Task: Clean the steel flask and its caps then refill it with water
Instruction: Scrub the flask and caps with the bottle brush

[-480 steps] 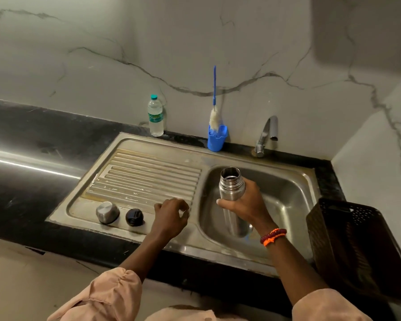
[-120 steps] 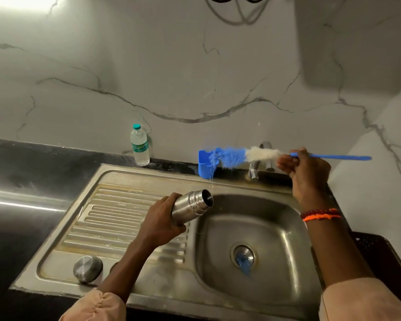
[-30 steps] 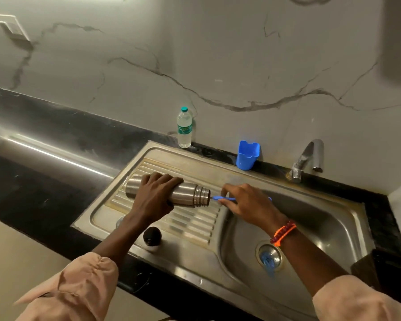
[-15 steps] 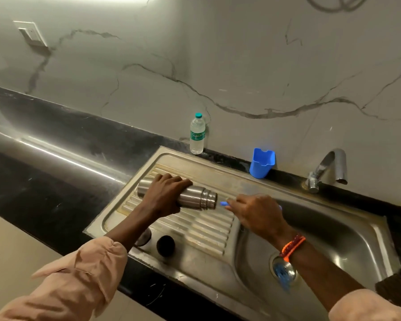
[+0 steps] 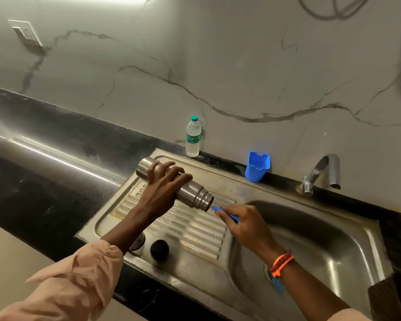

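Flask (image 5: 190, 193) lies on its side above the sink's (image 5: 195, 269) ribbed drainboard, open mouth toward the basin; left hand (image 5: 162, 193) wrapped over its middle, gripping it. Right hand (image 5: 243, 224) just off the flask mouth, pinching a blue brush handle (image 5: 227, 214); handle tip sits right at the mouth, brush head not visible. Black cap (image 5: 159, 250) and steel cap (image 5: 138, 243) on the drainboard's near edge, steel one partly under the left forearm. Behind the sink: water bottle (image 5: 193, 136), blue cup (image 5: 257, 166), tap (image 5: 320, 173).
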